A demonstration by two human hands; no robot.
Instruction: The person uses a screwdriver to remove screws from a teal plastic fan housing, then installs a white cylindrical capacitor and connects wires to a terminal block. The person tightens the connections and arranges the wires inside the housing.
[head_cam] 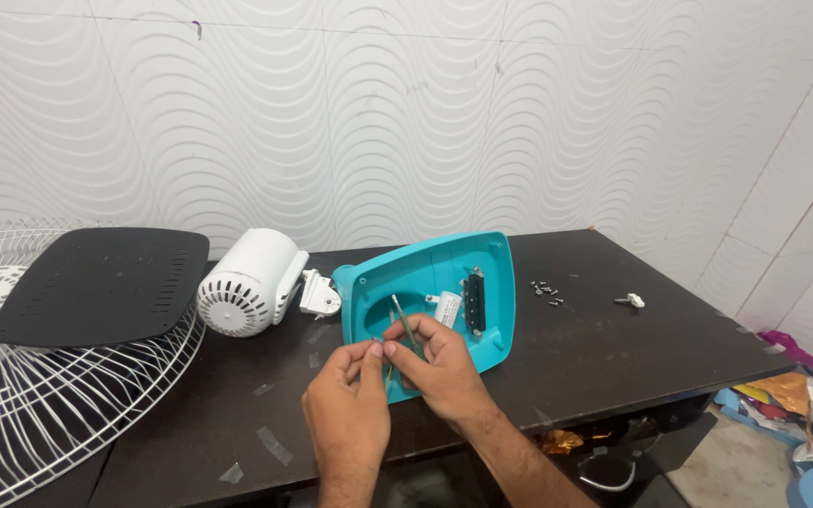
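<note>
Hands: right hand [437, 369] and left hand [350, 400] meet fingertip to fingertip over the lower edge of the teal housing, close together so both can work one small spot.
Right hand: fingers pinched shut on a thin metal rod [403, 320], which sticks up and slightly left; the pinch sits low on the rod, probably to steady it.
Left hand: thumb and forefinger closed together at the rod's lower end; too small to tell what, if anything, sits between them.
Teal housing [444, 282]: open shell, tilted up with its hollow side toward the camera, so the inside parts are reachable; rests mid tabletop.
Inside housing: black switch block [475, 301] upright on the right, small white part [447, 308] just beside it.
Screws [546, 291]: loose cluster right of the housing, kept near but apart.
White knob piece [630, 301]: further right, alone.
White motor [248, 280]: left of the housing, lying on its side, touching or nearly so.
Black plate [101, 282]: rests on the white wire grille [58, 404] at far left.
Tabletop [613, 367]: dark, with tape scraps on it.
</note>
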